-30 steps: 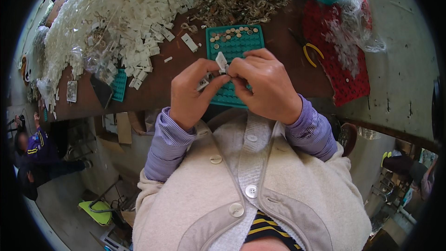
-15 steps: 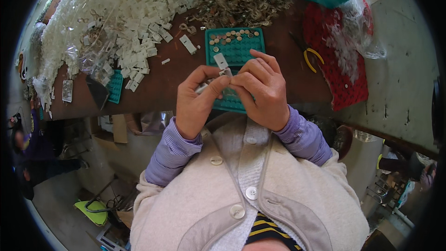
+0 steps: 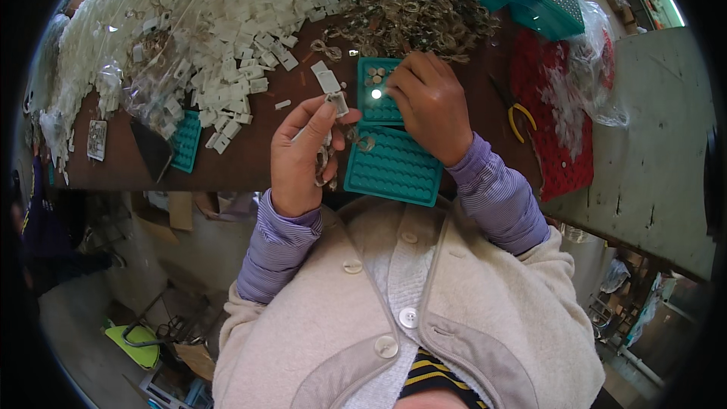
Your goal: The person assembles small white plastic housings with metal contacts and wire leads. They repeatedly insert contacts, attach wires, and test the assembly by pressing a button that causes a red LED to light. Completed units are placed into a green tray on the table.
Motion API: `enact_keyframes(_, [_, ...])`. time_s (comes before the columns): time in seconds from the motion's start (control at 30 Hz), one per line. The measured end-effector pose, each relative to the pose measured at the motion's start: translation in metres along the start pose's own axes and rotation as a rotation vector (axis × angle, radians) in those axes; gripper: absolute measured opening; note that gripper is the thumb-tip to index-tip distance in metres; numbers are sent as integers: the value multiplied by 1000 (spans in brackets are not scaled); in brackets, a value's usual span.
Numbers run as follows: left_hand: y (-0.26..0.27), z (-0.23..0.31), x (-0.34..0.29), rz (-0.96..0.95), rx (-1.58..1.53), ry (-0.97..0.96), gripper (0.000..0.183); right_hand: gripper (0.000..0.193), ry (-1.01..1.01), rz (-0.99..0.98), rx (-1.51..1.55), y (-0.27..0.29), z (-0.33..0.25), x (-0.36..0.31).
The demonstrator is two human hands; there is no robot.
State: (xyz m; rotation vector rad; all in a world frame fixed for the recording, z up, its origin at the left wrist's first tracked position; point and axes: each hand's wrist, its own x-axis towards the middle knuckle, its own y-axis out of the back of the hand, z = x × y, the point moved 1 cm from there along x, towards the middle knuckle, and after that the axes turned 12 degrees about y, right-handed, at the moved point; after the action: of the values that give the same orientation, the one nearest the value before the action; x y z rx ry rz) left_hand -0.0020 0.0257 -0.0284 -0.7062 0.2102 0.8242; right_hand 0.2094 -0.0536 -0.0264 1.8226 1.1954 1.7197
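My left hand [image 3: 297,170] is closed round a small white plastic case [image 3: 335,104], gripped between thumb and fingers. Coiled thin wire [image 3: 326,163] hangs by the same hand's lower fingers. Over the far teal tray [image 3: 365,116], my right hand [image 3: 435,110] has its fingertips bent together down at the tray; whatever they pinch is hidden. Several small round discs, like button cells [image 3: 375,73], sit in that tray, and one shines brightly beside the fingertips. Closer to me lies a second teal tray [image 3: 394,167] with rows of moulded pockets.
A large heap of white plastic cases [image 3: 227,38] covers the table's left. Behind the trays is a pile of coiled wires [image 3: 416,15]. Yellow-handled pliers [image 3: 518,121] lie by a red cloth [image 3: 568,159] on the right. Teal baskets [image 3: 541,0] stand at the back right.
My right hand has left the white case and moved away to the far tray. The left hand has shifted slightly left, still with the case. The view has shifted a little.
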Motion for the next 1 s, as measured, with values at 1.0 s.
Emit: enact_keyframes(1.0, [-30, -12, -21, -29, 284, -57, 28, 24, 39, 267, 445, 46, -49, -1])
